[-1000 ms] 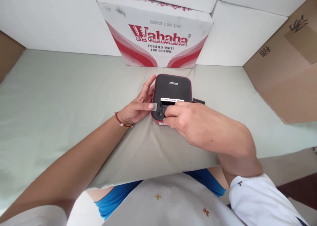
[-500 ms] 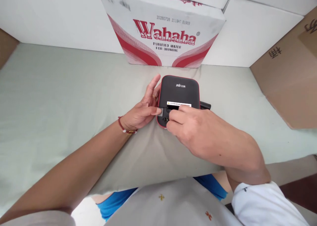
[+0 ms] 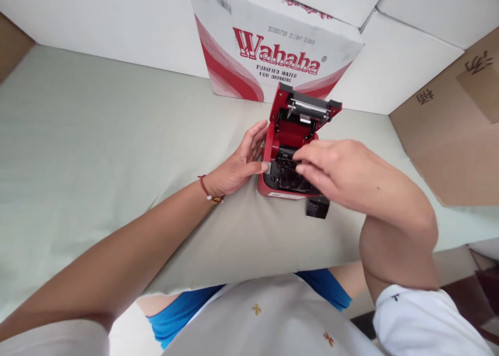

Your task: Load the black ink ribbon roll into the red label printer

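A red and black label printer (image 3: pixel 268 182) stands on the cloth-covered table with its lid (image 3: pixel 307 106) raised, showing a metal roller inside. Shiny black film (image 3: pixel 290 174) lies in its open compartment. My left hand (image 3: pixel 245 161) holds the printer's left side, thumb on a grey button and fingers along the wall. My right hand (image 3: pixel 331 166) is over the compartment's right part, index finger and thumb slightly apart at the film. Whether they touch it I cannot tell. A small black block-like piece (image 3: pixel 317 208) is by the printer's front right corner.
A white and red water carton (image 3: pixel 273 44) stands behind the printer, against white boxes (image 3: pixel 128 28). At the right is a brown cardboard box (image 3: pixel 448 137). The pale green cloth (image 3: pixel 97 137) covers the table, whose front edge is near my lap.
The printer's lid has swung up from closed, baring the red inside and black film. My right hand has shifted from the lid's front to over the compartment. My left thumb stays on the grey button.
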`<state>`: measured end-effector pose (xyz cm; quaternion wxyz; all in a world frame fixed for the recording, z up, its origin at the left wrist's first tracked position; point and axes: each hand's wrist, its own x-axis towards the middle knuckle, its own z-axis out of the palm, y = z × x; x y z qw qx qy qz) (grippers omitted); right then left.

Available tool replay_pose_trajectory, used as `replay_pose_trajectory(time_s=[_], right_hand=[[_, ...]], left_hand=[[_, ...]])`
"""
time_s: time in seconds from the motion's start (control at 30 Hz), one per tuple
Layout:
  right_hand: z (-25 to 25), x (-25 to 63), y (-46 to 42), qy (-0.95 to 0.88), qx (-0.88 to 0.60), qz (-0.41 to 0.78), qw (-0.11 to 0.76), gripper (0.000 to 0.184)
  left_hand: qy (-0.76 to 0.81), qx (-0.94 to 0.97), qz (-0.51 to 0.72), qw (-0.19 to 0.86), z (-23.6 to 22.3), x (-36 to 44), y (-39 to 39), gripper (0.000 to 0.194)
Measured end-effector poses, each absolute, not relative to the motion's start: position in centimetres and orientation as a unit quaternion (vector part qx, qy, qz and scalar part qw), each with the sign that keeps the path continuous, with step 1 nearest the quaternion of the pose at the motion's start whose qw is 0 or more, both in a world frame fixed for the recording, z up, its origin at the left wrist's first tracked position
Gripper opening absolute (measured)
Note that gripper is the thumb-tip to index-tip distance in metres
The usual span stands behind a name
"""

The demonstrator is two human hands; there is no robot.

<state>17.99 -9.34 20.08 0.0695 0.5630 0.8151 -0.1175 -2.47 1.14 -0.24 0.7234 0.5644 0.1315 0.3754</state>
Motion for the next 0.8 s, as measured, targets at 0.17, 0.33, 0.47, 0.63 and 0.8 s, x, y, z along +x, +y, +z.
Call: replay_pose_trajectory(time_s=[0.17, 0.33, 0.47, 0.63, 0.8], right_hand=[[18.6, 17.4, -5.3, 0.749, 0.644, -0.053, 0.143, 0.03], [16.8, 16.1, -3.2, 0.725, 0.648, -0.097, 0.213, 0.028], [17.0, 15.9, -3.7, 0.717, 0.665, -0.084, 0.191, 0.03], [18.7, 17.2, -6.6, 0.728, 0.676, -0.101, 0.06, 0.033], [20.1, 22.9, -11.3, 0.655, 0.724, -0.169, -0.135, 0.037]], left_hand=[[0.133, 0.551, 0.376, 0.733, 0.0, -2.3, 1.1, 0.104], [0.14, 0.557, 0.373, 0.728, 0.4, -2.4, 1.0, 0.105], [0.138, 0.569, 0.37, 0.722, 0.4, -2.4, 1.0, 0.105], [0.131, 0.567, 0.376, 0.722, 0.2, -2.3, 1.1, 0.102], [0.12, 0.558, 0.375, 0.73, 0.2, -2.3, 1.2, 0.099]])
